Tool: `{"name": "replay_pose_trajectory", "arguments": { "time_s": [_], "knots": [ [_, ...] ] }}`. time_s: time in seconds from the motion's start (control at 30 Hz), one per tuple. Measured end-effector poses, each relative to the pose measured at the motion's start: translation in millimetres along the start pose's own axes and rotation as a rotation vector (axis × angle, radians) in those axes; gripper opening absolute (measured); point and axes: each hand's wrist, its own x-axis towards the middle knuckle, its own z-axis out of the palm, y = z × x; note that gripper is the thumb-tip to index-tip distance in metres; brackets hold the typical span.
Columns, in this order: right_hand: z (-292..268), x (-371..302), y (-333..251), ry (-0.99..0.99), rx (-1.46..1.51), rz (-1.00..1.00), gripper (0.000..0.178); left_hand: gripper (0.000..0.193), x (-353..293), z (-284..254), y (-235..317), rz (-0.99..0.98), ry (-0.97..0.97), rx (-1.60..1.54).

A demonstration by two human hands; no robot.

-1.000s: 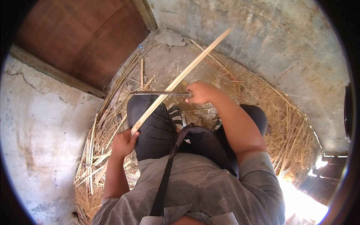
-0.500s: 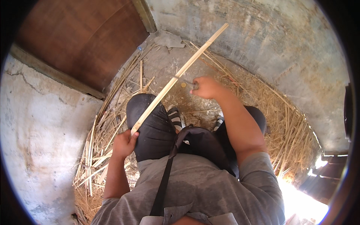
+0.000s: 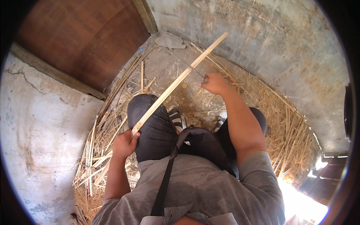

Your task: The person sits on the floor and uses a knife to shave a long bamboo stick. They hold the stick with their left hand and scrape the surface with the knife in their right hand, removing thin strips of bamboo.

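Observation:
A long, pale bamboo strip (image 3: 175,84) slants up and away to the right across my left knee. My left hand (image 3: 124,144) grips its near end, thumb laid on top. In my right hand (image 3: 215,83) is a thin-bladed knife (image 3: 199,73), its handle mostly hidden by the closed fingers. The blade meets the strip on its far half; whether it lies over or under the strip is hard to tell.
Cut strips (image 3: 90,161) and shavings (image 3: 270,112) litter the floor on both sides. A small yellowish disc (image 3: 184,86) lies between my feet. Stained walls (image 3: 255,30) and a brown wooden panel (image 3: 82,37) stand close around. A black strap (image 3: 163,187) crosses my front.
My right hand has moved a little up and to the right with the knife, toward the strip's far end. That end has dipped slightly, while my left hand stays nearly still.

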Motion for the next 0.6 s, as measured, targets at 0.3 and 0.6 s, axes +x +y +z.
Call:
{"name": "replay_pose_trajectory", "arguments": {
  "time_s": [0.3,0.6],
  "knots": [
    [15,-28,-61,-0.275,-0.146,-0.287,0.046,0.057,-1,0,-1,-0.019,-0.017,-0.008],
    [11,-1,-9,-0.089,-0.017,-0.098,0.056,0.054,-2,-2,3,-0.029,-0.012,0.025]
  ]
}}
